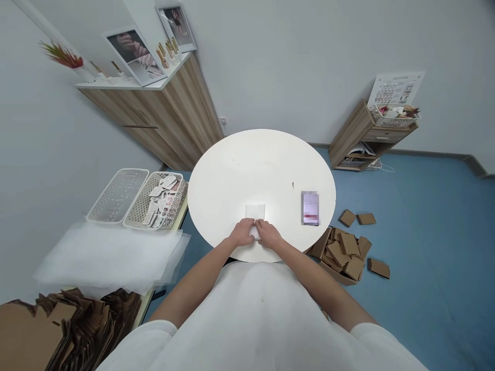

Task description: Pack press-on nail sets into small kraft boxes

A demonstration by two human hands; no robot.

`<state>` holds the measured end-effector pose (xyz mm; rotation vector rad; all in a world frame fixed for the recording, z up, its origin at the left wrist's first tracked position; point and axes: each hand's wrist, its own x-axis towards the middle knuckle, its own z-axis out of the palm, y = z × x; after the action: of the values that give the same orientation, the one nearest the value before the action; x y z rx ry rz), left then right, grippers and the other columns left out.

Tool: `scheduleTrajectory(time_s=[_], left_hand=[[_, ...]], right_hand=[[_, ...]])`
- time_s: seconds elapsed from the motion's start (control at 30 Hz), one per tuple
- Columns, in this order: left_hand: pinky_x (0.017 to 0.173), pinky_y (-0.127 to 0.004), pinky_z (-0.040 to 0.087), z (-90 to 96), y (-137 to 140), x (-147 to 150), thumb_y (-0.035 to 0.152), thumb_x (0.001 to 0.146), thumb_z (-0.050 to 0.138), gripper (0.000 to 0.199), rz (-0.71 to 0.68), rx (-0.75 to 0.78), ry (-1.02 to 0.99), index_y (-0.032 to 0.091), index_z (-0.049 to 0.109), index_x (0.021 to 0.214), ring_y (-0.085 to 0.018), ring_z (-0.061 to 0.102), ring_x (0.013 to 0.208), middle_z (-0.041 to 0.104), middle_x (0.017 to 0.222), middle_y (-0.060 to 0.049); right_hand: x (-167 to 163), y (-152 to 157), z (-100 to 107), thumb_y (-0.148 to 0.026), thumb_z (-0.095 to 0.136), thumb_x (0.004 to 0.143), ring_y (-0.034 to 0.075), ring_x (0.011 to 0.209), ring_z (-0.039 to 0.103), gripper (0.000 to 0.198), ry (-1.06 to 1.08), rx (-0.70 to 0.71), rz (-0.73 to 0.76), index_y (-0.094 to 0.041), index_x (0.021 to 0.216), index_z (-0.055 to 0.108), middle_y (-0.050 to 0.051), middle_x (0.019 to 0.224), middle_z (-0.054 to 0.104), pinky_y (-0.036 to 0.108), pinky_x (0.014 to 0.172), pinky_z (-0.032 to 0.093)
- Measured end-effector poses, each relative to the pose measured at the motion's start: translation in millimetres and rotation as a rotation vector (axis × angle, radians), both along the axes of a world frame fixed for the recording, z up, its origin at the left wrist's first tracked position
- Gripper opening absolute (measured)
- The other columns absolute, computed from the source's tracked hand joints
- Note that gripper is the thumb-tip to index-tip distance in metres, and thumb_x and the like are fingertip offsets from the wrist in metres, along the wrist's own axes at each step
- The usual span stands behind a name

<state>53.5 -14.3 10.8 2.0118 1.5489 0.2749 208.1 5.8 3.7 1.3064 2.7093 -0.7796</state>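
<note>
A small white sheet (255,211), like thin foam or wrap, lies near the front edge of the round table, partly folded over at its near end. My left hand (243,233) grips it from the left and my right hand (269,234) from the right. The fingertips of both hands nearly meet at its middle, with fingers bent and pressed onto it. Whether something is wrapped inside is hidden by the fingers.
On the white table (255,165) a blurred phone-like device (310,208) lies right. To the left are white sheets (112,252), a basket of small packets (162,200), a clear-bottomed basket (118,196) and stacked flat cardboard (34,330). Brown boxes (348,252) fill a carton by the table's right side.
</note>
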Motion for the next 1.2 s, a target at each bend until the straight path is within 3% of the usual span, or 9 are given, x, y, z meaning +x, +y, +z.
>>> scheduleTrajectory(time_s=[0.17,0.33,0.4,0.53,0.63,0.8,0.93,1.07,1.2], left_hand=[[0.084,-0.034,0.040,6.9,-1.5,1.1,0.019,0.059,0.055,0.041,0.109,-0.117,-0.158,0.019,0.051,0.100,-0.023,0.049,0.100,0.056,0.105,-0.006],[0.073,-0.029,0.042,7.4,-15.1,1.1,0.029,0.070,0.049,0.022,0.250,-0.334,-0.374,0.020,0.056,0.089,-0.017,0.054,0.082,0.060,0.090,-0.002],[0.072,-0.027,0.042,7.0,-17.5,0.9,0.037,0.074,0.046,0.024,0.315,-0.368,-0.469,0.019,0.057,0.085,-0.016,0.055,0.081,0.061,0.087,-0.002],[0.071,-0.028,0.043,2.5,-18.4,0.1,0.045,0.074,0.047,0.034,0.431,-0.317,-0.607,0.017,0.057,0.090,-0.016,0.056,0.080,0.062,0.088,-0.004],[0.073,-0.030,0.043,-5.1,-18.7,0.0,0.042,0.070,0.055,0.034,0.496,-0.208,-0.570,0.017,0.056,0.093,-0.018,0.056,0.084,0.062,0.093,-0.005],[0.071,-0.032,0.043,-17.4,-13.5,2.8,0.038,0.075,0.047,0.027,0.524,-0.165,-0.312,0.019,0.059,0.091,-0.018,0.056,0.077,0.061,0.084,-0.004],[0.077,-0.033,0.042,-20.0,-6.5,8.0,0.034,0.076,0.047,0.035,0.599,-0.117,-0.133,0.016,0.054,0.105,-0.020,0.055,0.086,0.053,0.100,-0.010],[0.080,-0.034,0.041,-16.8,-7.2,11.1,0.032,0.075,0.051,0.050,0.699,-0.114,-0.166,0.016,0.041,0.121,-0.021,0.053,0.093,0.044,0.115,-0.013],[0.080,-0.034,0.042,-13.5,-19.3,8.5,0.036,0.074,0.053,0.055,0.817,-0.182,-0.242,0.014,0.038,0.122,-0.019,0.054,0.087,0.045,0.115,-0.015]], right_hand=[[0.6,-2.0,5.8,-0.018,0.061,0.061,0.022,0.087,0.049,0.055,-0.038,-0.063,0.010,-0.015,0.113,0.042,0.011,0.104,0.047,0.030,0.067,0.042],[9.7,-7.1,11.6,-0.028,0.058,0.063,0.019,0.076,0.052,0.032,0.016,-0.291,-0.039,-0.017,0.093,0.054,0.009,0.096,0.051,0.027,0.061,0.040],[10.2,-1.1,12.8,-0.028,0.056,0.065,0.018,0.075,0.053,0.020,0.041,-0.384,-0.103,-0.017,0.083,0.056,0.008,0.096,0.052,0.025,0.060,0.039],[7.8,21.7,11.3,-0.031,0.053,0.069,0.016,0.067,0.054,0.014,0.060,-0.513,-0.198,-0.017,0.071,0.055,0.007,0.087,0.056,0.023,0.053,0.036],[7.6,34.7,7.8,-0.032,0.053,0.069,0.015,0.061,0.053,0.014,0.072,-0.543,-0.205,-0.017,0.068,0.054,0.003,0.072,0.057,0.022,0.050,0.036],[6.6,35.9,1.5,-0.029,0.048,0.073,0.017,0.077,0.055,0.023,0.119,-0.448,-0.328,-0.017,0.092,0.052,0.006,0.089,0.057,0.024,0.061,0.041],[4.3,24.4,-3.7,-0.029,0.041,0.079,0.020,0.093,0.051,0.040,0.170,-0.303,-0.486,-0.017,0.117,0.038,0.012,0.111,0.046,0.029,0.072,0.041],[6.2,3.2,-7.3,-0.031,0.040,0.081,0.019,0.091,0.052,0.046,0.330,-0.144,-0.583,-0.024,0.125,0.029,0.009,0.116,0.039,0.031,0.071,0.045],[10.9,-26.2,-10.6,-0.035,0.038,0.082,0.019,0.096,0.050,0.040,0.430,-0.141,-0.573,-0.026,0.121,0.036,0.007,0.115,0.037,0.034,0.075,0.046]])
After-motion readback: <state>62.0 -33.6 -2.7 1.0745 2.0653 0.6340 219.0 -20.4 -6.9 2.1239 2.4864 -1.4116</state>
